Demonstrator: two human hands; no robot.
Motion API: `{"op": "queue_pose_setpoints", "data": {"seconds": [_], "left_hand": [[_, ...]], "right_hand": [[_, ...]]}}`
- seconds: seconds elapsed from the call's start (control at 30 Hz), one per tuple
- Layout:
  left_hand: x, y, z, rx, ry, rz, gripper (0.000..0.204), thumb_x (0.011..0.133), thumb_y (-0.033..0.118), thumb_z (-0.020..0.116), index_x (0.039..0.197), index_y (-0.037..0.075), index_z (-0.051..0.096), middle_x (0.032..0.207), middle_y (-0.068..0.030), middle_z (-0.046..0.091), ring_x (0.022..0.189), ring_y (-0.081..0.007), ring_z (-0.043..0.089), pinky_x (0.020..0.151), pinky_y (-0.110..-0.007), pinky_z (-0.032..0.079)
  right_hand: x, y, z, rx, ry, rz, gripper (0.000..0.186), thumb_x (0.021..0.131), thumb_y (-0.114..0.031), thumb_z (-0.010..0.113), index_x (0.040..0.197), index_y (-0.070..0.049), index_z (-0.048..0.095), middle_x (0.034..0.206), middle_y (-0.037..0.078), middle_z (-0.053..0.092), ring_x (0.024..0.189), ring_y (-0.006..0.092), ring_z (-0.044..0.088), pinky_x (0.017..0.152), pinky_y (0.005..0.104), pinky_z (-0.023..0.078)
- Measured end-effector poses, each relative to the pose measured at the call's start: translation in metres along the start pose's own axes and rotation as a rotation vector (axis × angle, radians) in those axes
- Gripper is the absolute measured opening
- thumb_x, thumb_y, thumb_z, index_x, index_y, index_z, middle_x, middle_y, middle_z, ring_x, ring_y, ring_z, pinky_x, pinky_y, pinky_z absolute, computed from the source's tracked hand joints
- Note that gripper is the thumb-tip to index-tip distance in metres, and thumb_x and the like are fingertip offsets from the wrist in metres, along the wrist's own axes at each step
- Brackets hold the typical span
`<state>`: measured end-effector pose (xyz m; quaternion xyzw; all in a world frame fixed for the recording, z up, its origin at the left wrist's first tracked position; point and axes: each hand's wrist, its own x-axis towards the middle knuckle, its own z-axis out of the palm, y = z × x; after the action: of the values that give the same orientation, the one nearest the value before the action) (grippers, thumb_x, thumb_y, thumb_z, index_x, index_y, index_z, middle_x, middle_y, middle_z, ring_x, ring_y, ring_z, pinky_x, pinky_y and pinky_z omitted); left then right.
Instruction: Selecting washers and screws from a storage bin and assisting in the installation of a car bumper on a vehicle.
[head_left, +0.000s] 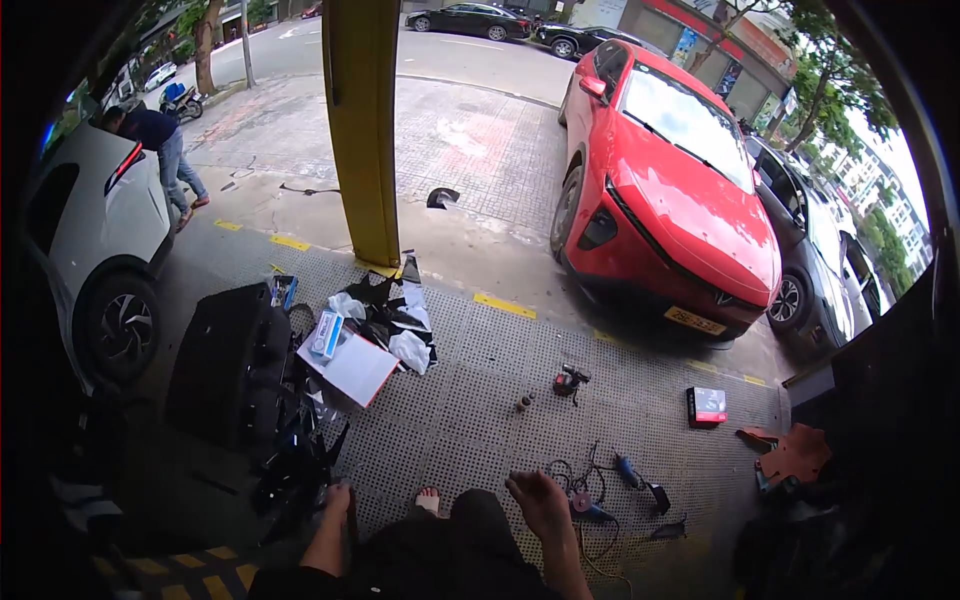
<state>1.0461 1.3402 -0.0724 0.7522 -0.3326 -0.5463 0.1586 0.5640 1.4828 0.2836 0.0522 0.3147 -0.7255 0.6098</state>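
Observation:
My left hand (340, 497) is low at the left, beside a heap of dark parts (290, 470). Its fingers look curled closed, with a dark shape against them that I cannot make out. To the right of my knees, my right hand (543, 505) hangs in the air, loosely bent with its fingers apart and nothing visible in it. Just beyond it on the floor lies a blue angle grinder (592, 510) with a round disc and a black cord. Another blue power tool (627, 470) lies farther right.
A cordless drill (570, 381), a small bottle (524, 403) and a red-and-white box (708, 406) stand on the textured floor. Left are a large black panel (225, 360), an open white carton (350, 368) and a yellow post (362, 130). Beyond are a red car (690, 170), a white car (110, 205) and a bending person (165, 140).

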Motion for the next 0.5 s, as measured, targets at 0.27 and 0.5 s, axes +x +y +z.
{"op": "queue_pose_setpoints", "data": {"seconds": [0.27,0.5], "left_hand": [[0.085,0.676,0.23,-0.178,-0.464,0.777,0.036,0.104,0.029,0.054,0.124,-0.001,0.061,0.099,-0.0112,0.07,0.088,-0.0181,0.07,0.074,-0.029,0.057],[0.291,0.693,0.254,-0.052,-0.238,-0.038,0.034,0.096,0.029,0.058,0.116,0.003,0.064,0.095,-0.0095,0.065,0.078,-0.0209,0.066,0.063,-0.036,0.058]], "right_hand": [[0.372,-0.112,0.153,-0.023,0.019,0.109,0.034,0.102,-0.026,0.054,0.085,0.001,0.064,0.093,0.018,0.067,0.086,0.0288,0.063,0.076,0.0302,0.054],[0.649,-0.245,0.28,0.041,-0.308,0.192,0.047,0.104,-0.032,0.053,0.062,-0.011,0.047,0.067,0.01,0.058,0.05,0.0202,0.055,0.039,0.0277,0.043]]}}
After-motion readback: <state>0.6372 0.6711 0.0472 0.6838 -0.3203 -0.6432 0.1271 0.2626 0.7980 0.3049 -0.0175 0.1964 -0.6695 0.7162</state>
